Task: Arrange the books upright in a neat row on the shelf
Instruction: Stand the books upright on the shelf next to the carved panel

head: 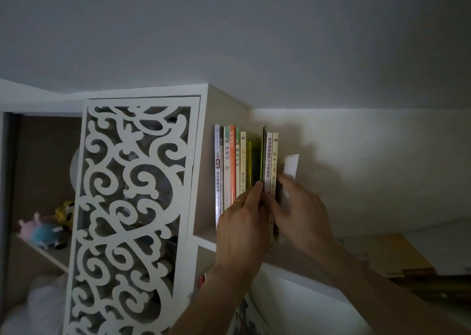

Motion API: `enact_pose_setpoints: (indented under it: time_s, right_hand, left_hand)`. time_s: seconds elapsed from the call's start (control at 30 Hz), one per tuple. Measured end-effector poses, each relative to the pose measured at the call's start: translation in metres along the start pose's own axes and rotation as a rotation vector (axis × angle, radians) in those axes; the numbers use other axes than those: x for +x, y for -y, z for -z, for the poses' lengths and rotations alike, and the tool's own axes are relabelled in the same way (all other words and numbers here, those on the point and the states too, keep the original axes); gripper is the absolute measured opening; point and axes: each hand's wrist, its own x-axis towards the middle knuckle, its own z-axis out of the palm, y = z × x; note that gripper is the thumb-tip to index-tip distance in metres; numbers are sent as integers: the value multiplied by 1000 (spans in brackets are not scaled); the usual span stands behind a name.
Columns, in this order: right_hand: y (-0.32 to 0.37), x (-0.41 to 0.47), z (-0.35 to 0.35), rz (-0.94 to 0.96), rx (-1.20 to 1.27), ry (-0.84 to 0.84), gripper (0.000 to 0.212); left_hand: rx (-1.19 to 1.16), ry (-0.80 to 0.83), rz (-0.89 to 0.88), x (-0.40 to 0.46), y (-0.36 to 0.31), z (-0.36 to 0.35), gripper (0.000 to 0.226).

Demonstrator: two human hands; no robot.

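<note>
Head cam: a row of books stands upright on the white shelf, right next to the cabinet's scrollwork door. Left hand, gold ring on one finger, has its fingers around a thin dark green book in the row. Right hand lies against the right end, fingers on the last spine; can't tell if it's actually gripping. A white card sits just beyond. Plush toys sit on a lower shelf at left.
</note>
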Motion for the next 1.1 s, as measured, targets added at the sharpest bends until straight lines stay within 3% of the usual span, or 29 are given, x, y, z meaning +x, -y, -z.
enact_pose_setpoints:
  time_s: [0.17,0.33,0.43,0.67,0.73,0.83,1.03,1.1]
  right_hand:
    - [-2,-1,0,-14,43,19,42]
    - [-11,1,5,-48,45,43,37]
    - [-14,3,6,-73,16,55,33]
    - [-27,8,10,-101,-2,58,31]
    - [-29,6,10,-75,3,89,30]
    - [-27,1,10,-49,48,115,34]
    - [-9,4,-3,20,26,202,37]
    - [-5,7,-8,21,32,253,44]
  left_hand:
    - [33,17,58,-4,-13,-2,58]
    - [-26,-8,206,4,-26,-12,41]
    - [-39,0,203,4,-31,-14,40]
    - [-141,263,232,15,-26,-24,47]
    - [-196,287,265,18,-25,-24,36]
    - [-78,149,222,12,-25,-14,34]
    - [170,-336,27,-22,-31,53,36]
    - [219,-405,-55,-31,-23,64,36]
